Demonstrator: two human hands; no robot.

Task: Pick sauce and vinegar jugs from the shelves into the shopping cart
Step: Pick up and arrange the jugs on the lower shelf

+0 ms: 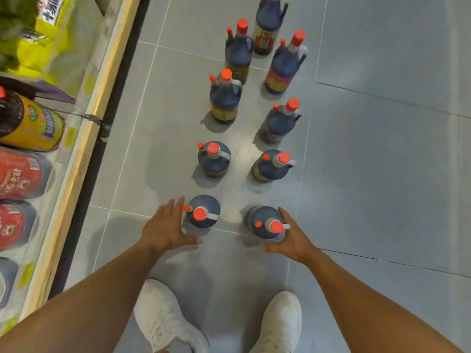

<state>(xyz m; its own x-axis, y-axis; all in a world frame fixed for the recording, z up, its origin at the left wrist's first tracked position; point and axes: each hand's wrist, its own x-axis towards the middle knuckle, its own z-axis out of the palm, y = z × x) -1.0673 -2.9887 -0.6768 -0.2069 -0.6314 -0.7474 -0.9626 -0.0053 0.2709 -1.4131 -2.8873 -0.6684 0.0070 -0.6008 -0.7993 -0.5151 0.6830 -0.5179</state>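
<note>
Several dark sauce jugs with orange caps stand in two rows on the grey tile floor in front of me. My left hand (pixel 167 228) is spread beside the nearest left jug (pixel 204 211), fingers apart along its left side and thumb stretched out in front, not closed on it. My right hand (pixel 293 238) cups the nearest right jug (pixel 265 221), with the fingers round its right side and the thumb across its front. More jugs run away from me, such as the middle pair (pixel 214 159) (pixel 271 165). No shopping cart is in view.
A shelf with a pale wooden edge (pixel 76 159) runs along the left, holding a yellow-labelled bottle (pixel 30 122) and red-labelled jugs (pixel 21 174). My white shoes (pixel 165 319) (pixel 280 324) stand just behind the nearest jugs. Bare tile floor spreads to the right.
</note>
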